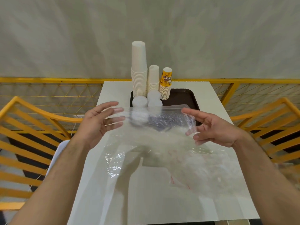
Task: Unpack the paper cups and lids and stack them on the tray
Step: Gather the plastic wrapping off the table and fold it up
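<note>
Both hands (159, 125) spread one plastic bag (151, 143); three cup stacks (139, 69) on tray (183, 96).

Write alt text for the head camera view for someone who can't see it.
Two hands, left hand and right hand, stretch an empty clear plastic bag over a white table. Behind it, three cup stacks and white lids stand on a dark tray.
</note>
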The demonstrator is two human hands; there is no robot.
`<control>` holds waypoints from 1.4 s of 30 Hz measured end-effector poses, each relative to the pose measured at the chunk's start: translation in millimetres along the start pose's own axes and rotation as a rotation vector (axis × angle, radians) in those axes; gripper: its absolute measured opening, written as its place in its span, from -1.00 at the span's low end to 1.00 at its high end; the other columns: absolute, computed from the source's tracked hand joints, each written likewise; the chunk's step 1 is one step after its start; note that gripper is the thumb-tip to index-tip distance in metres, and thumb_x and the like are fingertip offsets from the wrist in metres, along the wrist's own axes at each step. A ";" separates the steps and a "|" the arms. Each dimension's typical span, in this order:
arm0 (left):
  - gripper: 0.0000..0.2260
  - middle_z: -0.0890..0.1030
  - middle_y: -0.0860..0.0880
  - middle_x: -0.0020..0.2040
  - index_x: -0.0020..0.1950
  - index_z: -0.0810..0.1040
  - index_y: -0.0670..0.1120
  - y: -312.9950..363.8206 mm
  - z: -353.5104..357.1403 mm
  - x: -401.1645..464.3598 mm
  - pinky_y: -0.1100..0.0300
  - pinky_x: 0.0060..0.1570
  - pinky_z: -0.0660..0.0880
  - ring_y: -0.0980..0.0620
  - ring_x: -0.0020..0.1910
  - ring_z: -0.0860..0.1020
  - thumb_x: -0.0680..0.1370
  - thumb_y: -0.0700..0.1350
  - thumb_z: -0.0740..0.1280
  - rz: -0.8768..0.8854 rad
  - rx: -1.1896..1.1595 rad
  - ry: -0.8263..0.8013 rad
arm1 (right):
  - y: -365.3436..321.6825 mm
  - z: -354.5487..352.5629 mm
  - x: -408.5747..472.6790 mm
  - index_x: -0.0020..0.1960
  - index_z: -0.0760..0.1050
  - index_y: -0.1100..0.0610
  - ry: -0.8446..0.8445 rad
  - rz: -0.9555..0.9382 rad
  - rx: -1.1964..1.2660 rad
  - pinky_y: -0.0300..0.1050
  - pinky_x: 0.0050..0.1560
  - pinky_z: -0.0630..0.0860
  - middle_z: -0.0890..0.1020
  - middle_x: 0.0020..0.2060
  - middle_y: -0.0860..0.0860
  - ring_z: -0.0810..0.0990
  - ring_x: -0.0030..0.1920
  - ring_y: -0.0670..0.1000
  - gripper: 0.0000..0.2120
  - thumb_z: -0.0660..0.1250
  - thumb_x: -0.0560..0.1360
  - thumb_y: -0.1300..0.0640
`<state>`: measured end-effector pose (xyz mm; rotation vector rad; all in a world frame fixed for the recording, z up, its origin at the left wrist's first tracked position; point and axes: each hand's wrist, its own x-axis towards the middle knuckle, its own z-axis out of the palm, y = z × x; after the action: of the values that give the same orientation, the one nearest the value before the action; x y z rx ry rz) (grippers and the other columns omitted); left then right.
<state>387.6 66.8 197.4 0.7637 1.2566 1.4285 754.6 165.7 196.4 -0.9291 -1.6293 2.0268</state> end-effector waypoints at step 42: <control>-0.16 0.23 0.14 0.39 0.48 0.26 0.16 -135.4 -123.7 -74.9 0.34 -0.23 0.57 0.00 0.05 0.54 0.36 -0.28 0.59 -0.442 0.876 -0.339 | 205.5 166.2 48.9 0.56 0.19 -0.09 0.093 0.274 -1.235 -0.06 0.26 0.44 0.18 0.48 -0.09 0.31 0.37 0.06 -0.21 0.46 0.42 0.00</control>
<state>331.4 -52.7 49.7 1.1460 1.6425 0.3267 627.1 26.9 4.9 -1.6204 -2.8052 0.8641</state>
